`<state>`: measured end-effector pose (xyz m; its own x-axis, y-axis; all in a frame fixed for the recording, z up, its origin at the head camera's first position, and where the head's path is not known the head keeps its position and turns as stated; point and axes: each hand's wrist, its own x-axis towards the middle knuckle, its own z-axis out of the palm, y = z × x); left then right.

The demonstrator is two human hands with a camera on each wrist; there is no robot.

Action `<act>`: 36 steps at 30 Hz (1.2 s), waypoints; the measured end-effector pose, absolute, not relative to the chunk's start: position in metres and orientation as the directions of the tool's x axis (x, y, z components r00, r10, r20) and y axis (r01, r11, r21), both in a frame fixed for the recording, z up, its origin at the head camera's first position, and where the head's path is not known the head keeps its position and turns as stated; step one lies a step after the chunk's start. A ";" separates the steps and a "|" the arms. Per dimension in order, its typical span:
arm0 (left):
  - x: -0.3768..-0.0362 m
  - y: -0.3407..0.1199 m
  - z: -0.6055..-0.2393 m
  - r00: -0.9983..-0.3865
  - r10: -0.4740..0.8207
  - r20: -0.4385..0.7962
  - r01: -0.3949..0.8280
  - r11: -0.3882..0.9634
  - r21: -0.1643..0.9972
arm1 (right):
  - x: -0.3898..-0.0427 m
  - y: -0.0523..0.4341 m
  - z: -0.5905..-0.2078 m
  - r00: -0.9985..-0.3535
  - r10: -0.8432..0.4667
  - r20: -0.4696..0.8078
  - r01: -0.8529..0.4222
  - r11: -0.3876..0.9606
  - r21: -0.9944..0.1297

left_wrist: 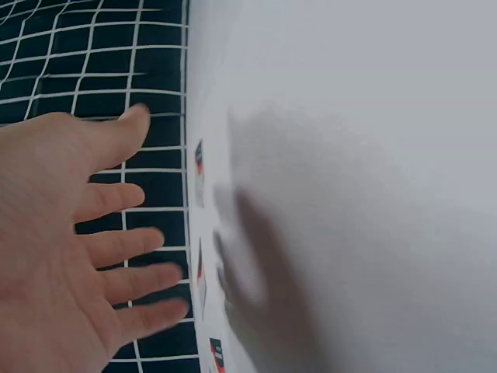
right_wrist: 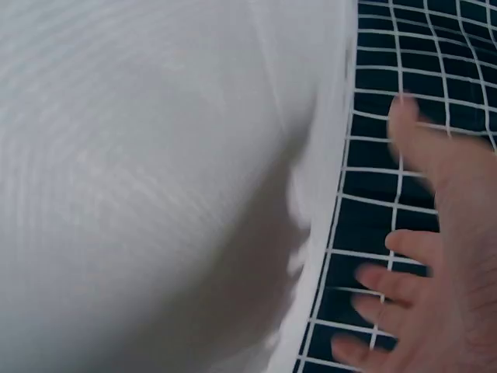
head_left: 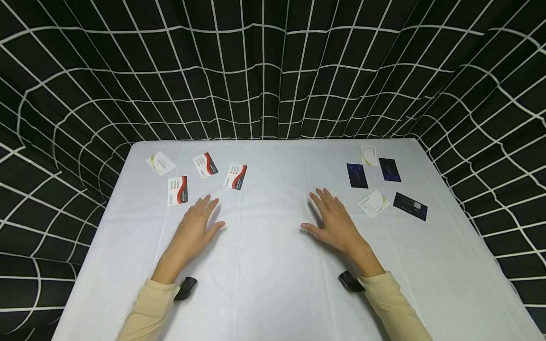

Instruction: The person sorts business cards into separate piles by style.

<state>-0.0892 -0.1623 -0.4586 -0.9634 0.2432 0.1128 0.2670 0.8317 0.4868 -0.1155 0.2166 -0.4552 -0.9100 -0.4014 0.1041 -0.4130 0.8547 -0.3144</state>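
Left hand [head_left: 197, 222] palm down over the white tablecloth [head_left: 273, 284], fingers straight and spread, gripping nothing; nearest to it a red-and-black business card [head_left: 177, 190] just beyond the fingertips, with two more of the same [head_left: 205, 165] [head_left: 235, 176] and a white card [head_left: 160, 163] farther back. Right hand [head_left: 332, 220] likewise flat and open, fingers [right_wrist: 396, 284] splayed, empty; just to its right a white business card with green logo [head_left: 373, 203], then dark blue cards [head_left: 357, 175] [head_left: 390, 169] [head_left: 410, 206] nearby. Hands well apart, black grid-pattern curtain [head_left: 273, 71] behind
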 end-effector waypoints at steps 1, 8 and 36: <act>-0.090 -0.162 -0.458 -0.966 0.226 0.123 0.257 0.810 0.528 | -0.116 0.215 -0.454 -0.907 -0.401 0.131 -0.421 0.843 -0.336; -0.110 -0.161 -0.449 -0.992 0.074 0.107 0.130 0.537 0.833 | -0.127 0.197 -0.440 -0.910 -0.370 0.185 -0.412 0.768 -0.491; -0.156 -0.135 -0.462 -0.924 -0.003 -0.383 -0.379 -0.129 0.916 | -0.263 0.009 -0.443 -0.882 -0.453 -0.129 -0.403 0.869 -0.288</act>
